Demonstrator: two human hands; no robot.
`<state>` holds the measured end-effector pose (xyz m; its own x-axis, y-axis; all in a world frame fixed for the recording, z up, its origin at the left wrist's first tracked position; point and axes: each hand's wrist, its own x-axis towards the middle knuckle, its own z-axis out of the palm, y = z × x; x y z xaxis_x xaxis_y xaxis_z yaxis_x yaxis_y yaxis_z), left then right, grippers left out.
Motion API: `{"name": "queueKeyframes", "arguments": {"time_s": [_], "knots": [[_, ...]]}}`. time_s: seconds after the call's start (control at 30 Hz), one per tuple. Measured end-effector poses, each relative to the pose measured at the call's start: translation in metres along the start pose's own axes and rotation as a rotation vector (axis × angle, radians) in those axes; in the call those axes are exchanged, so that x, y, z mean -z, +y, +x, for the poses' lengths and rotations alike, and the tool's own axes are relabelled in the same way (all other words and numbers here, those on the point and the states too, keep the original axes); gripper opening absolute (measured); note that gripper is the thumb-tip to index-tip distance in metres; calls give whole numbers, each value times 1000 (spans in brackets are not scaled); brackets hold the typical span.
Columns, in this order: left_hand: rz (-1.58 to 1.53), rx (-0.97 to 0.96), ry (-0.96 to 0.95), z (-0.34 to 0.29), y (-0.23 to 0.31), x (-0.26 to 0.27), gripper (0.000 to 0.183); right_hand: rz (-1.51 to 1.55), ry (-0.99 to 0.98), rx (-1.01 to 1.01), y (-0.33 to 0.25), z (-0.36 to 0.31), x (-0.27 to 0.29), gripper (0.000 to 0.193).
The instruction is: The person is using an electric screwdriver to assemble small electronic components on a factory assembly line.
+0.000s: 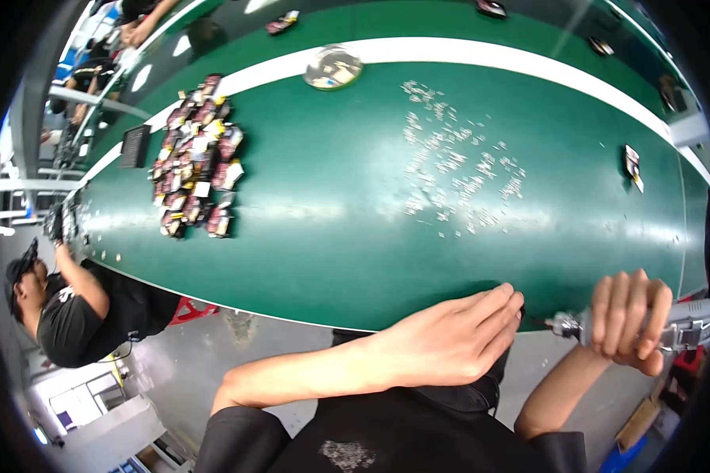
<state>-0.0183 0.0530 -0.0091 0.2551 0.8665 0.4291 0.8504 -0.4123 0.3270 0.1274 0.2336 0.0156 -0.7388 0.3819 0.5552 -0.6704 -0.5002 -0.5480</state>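
My right hand [629, 319] wraps round the body of a grey electric screwdriver [690, 322] at the right front edge of the table. Its metal nose and thin bit point left, toward my other hand. My left hand [469, 331] reaches across from the left at the front edge, with its fingers bent and pressed together. A dark edge shows at its fingertips; the back of the hand hides whatever lies there. A small gap separates the bit from the left fingertips.
On the green table [315, 197], many small pale pieces [457, 162] lie scattered. Left of them is a pile of dark units [197, 162], beside a black tray [135, 147]. A round dish [334, 68] stands behind; one unit [633, 165] lies right. A co-worker [79, 307] sits left.
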Motion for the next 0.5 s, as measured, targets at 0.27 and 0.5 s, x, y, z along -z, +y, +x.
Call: {"name": "queueKeyframes", "arguments": {"time_s": [0.27, 0.5], "knots": [[504, 754, 342, -93, -88, 126, 40, 81, 418, 151, 2, -30, -9, 27], [814, 869, 307, -108, -110, 143, 36, 169, 575, 40, 50, -40, -18, 22]]}}
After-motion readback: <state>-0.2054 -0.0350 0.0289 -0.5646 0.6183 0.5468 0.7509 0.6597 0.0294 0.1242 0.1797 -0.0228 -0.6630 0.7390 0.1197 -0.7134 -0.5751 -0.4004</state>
